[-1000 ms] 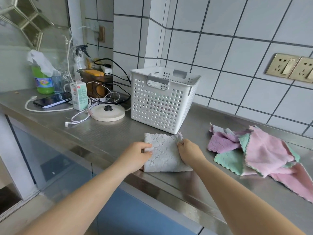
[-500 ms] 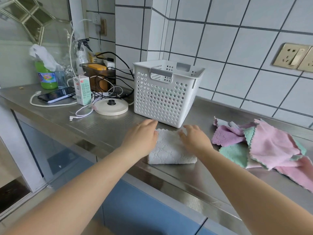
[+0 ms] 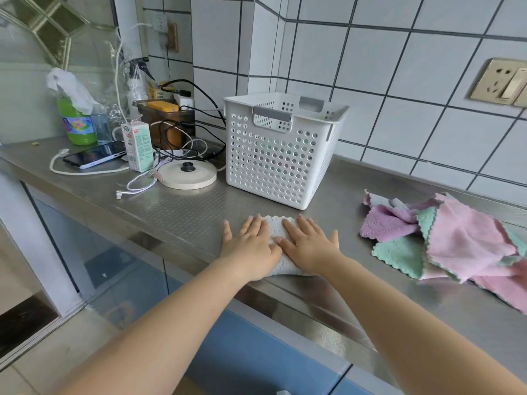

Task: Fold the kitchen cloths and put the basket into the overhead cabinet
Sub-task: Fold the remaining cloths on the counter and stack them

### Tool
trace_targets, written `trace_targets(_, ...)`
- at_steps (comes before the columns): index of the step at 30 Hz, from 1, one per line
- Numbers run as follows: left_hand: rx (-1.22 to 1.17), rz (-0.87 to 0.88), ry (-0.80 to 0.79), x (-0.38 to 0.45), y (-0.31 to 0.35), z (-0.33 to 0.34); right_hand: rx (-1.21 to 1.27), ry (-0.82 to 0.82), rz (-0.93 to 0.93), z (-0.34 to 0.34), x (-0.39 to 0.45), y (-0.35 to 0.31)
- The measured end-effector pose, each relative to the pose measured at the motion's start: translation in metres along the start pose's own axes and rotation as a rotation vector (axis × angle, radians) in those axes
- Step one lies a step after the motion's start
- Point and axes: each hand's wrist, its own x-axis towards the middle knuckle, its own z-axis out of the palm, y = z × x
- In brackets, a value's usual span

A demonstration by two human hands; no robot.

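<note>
From the head camera, both bare forearms reach forward from the bottom edge and meet over a small folded grey-white textured cloth (image 3: 276, 232) near the front edge of the stainless-steel counter (image 3: 176, 212). The left hand (image 3: 251, 243) lies palm down on the cloth's left half, fingers straight and slightly spread, pointing toward 12 o'clock, the outermost finger reaching past the cloth edge onto the steel. The right hand (image 3: 309, 246) lies palm down on the right half, fingers straight and fanned a little, its outermost digit splayed toward 2 o'clock. The two hands touch at their inner edges and press flat; neither curls round the fabric.

At 12 o'clock from the hands, just beyond the cloth, stands the white perforated plastic basket (image 3: 281, 155) with grey handles, upright; coloured fabric shows dimly through its holes. At 3 o'clock from the hands, well apart, lies a loose heap of pink, purple and mint-green cloths (image 3: 445, 238), unfolded and overlapping.

At 10 o'clock from the basket sit a round cream kettle base (image 3: 186, 173), a small white and green drink carton (image 3: 137, 146), a dark smartphone (image 3: 94, 156) with a white cable, and a green bottle (image 3: 76, 124). A gold-coloured wall socket (image 3: 499, 81) is fixed on the white tiles at 2 o'clock.
</note>
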Motion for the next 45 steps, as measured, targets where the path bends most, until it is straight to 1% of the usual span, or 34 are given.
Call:
trace_targets(4,-0.005,0.022,-0.023,0.0,0.0,-0.004,-0.008,-0.028,0.005,-0.005,-0.001,-0.002)
trace_targets(6,-0.028,0.017,0.017,-0.003,-0.008,-0.009,0.113,0.043,0.049,-0.009,-0.004,0.002)
trace_targets(8,-0.057,-0.022,0.086,-0.007,-0.023,-0.015,0.293,0.153,0.125,-0.016,-0.009,0.012)
trace_targets(9,-0.064,-0.042,0.107,-0.01,-0.031,-0.017,0.349,0.176,0.158,-0.02,-0.013,0.018)
trace_targets(13,-0.07,-0.023,0.115,-0.021,-0.041,-0.018,0.444,0.082,0.205,-0.03,-0.024,0.028)
trace_targets(17,-0.2,-0.015,0.124,-0.024,-0.032,-0.016,0.481,0.1,0.201,-0.03,-0.029,0.026)
trace_targets(19,-0.275,0.007,0.152,-0.022,-0.03,-0.018,0.633,0.097,0.219,-0.031,-0.03,0.026)
trace_targets(21,-0.349,0.036,0.189,-0.019,-0.03,-0.02,0.887,0.05,0.271,-0.03,-0.032,0.023)
trace_targets(23,-0.41,0.068,0.238,-0.014,-0.033,-0.022,1.072,0.023,0.299,-0.027,-0.033,0.018)
trace_targets(26,-0.471,0.102,0.308,0.0,-0.043,-0.031,1.282,0.039,0.29,-0.023,-0.03,0.003)
trace_targets(28,-0.489,0.093,0.329,0.012,-0.053,-0.039,1.353,0.044,0.28,-0.024,-0.026,-0.01)
trace_targets(30,-0.477,0.053,0.304,0.022,-0.064,-0.043,1.332,0.049,0.27,-0.024,-0.021,-0.022)
trace_targets(31,-0.45,0.028,0.27,0.026,-0.069,-0.042,1.277,0.056,0.261,-0.022,-0.019,-0.026)
trace_targets(32,-0.393,0.004,0.225,0.027,-0.074,-0.04,1.164,0.075,0.243,-0.02,-0.017,-0.029)
trace_targets(35,-0.129,-0.024,0.127,0.027,-0.084,-0.032,0.646,0.142,0.134,-0.013,-0.018,-0.031)
trace_targets(37,-0.062,-0.006,0.107,0.026,-0.086,-0.029,0.472,0.167,0.09,-0.012,-0.022,-0.03)
trace_targets(39,-0.028,0.005,0.099,0.024,-0.088,-0.03,0.403,0.17,0.068,-0.013,-0.021,-0.03)
trace_targets(42,0.031,0.051,0.16,0.022,-0.083,-0.038,0.424,0.178,0.063,-0.014,-0.019,-0.028)
trace_targets(45,-0.023,0.203,0.279,0.02,-0.059,-0.045,0.519,0.252,0.081,-0.018,-0.024,-0.015)
